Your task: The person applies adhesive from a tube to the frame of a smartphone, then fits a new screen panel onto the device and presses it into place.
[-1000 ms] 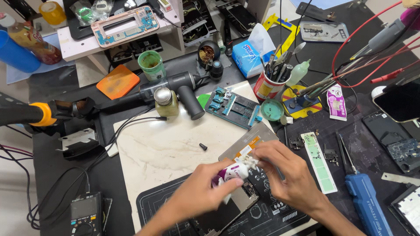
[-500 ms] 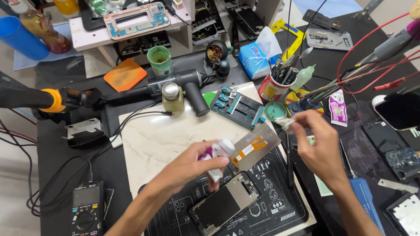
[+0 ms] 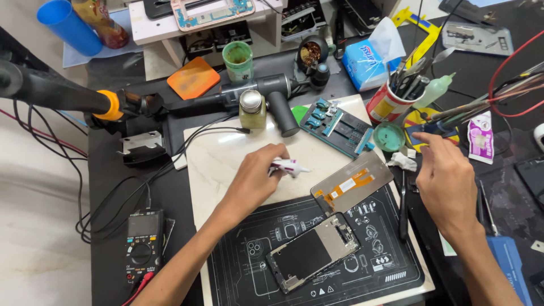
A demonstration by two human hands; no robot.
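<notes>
Gripping a small white tube (image 3: 290,166) — left hand (image 3: 255,180).

Left forearm enters from 7 o'clock, running up toward 1 o'clock. Left hand (image 3: 253,180) is curled, knuckles up, fingers and thumb pinched together at the tip near 2 o'clock. Right forearm enters from 5 o'clock, angled toward 11 o'clock. Right hand (image 3: 447,178) is back-up, fingers loosely bent, index extended toward 11 o'clock, grasping nothing.

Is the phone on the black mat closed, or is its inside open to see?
Open. The phone body lies flat on the black mat with its bare metal inside showing, and the screen panel lies apart beside it.
</notes>
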